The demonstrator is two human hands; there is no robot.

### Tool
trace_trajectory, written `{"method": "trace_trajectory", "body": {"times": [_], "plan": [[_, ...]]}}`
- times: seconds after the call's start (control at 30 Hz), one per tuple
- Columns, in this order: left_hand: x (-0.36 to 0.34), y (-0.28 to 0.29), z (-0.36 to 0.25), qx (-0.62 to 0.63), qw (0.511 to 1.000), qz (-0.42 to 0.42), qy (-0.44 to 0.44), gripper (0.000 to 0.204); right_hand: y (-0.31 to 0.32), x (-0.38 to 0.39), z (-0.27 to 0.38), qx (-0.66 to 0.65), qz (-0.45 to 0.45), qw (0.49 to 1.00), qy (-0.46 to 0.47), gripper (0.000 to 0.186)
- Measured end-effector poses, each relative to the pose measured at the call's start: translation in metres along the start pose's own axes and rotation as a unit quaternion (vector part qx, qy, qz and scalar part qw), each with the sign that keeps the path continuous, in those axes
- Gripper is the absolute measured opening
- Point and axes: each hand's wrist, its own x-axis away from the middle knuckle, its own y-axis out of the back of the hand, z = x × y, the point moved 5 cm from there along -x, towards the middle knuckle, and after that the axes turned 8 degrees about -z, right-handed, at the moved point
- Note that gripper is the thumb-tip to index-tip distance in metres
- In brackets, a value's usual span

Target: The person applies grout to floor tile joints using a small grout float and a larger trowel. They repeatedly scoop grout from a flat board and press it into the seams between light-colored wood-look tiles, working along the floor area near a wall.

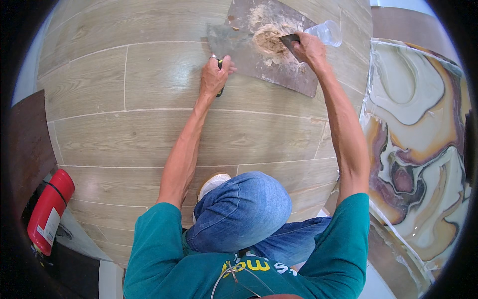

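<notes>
A heap of beige putty (270, 42) lies on a brown board (294, 81) on the floor, with smears of it around. My right hand (309, 49) is closed on a small putty knife (289, 43), its dark blade touching the heap's right side. My left hand (215, 77) grips the black and yellow handle of a wide scraper (228, 45). Its grey blade reaches over the board's left part, slightly blurred. Just past my right hand, a clear plastic cup (326, 34) lies at the board's far right edge.
Wood-look floor tiles (149, 134) spread around my bent knee (244, 209). On the right lies a glossy marbled slab (418, 149) with white-edged sides. A red fire-extinguisher-like cylinder (51, 212) is at the left, near a brown panel (32, 134).
</notes>
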Motion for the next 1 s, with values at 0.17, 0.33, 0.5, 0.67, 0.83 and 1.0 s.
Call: {"method": "trace_trajectory", "body": {"times": [0.17,0.33,0.5,0.67,0.83,1.0], "plan": [[0.001,-0.001,0.000,-0.006,1.000,0.009,0.008,0.035,-0.009,-0.005,0.018,0.009,0.028,0.999,0.016,0.041],[0.001,0.003,-0.001,-0.008,1.000,0.011,0.010,0.033,-0.018,-0.011,0.020,-0.011,0.071,0.997,0.028,0.040],[-0.001,0.001,0.003,-0.014,1.000,0.021,0.002,0.035,-0.045,-0.034,-0.009,-0.120,0.128,0.982,0.067,0.043],[-0.002,-0.002,0.001,-0.012,0.999,0.037,0.000,0.041,-0.077,-0.053,-0.021,0.067,0.174,0.931,0.313,0.051],[-0.002,0.001,-0.005,-0.016,0.999,0.034,0.007,0.048,0.006,-0.024,0.026,-0.186,0.273,0.943,-0.047,0.067],[-0.001,-0.007,-0.003,0.010,0.999,0.044,0.015,0.050,-0.007,-0.003,-0.016,-0.361,0.232,0.892,-0.143,0.054]]}}
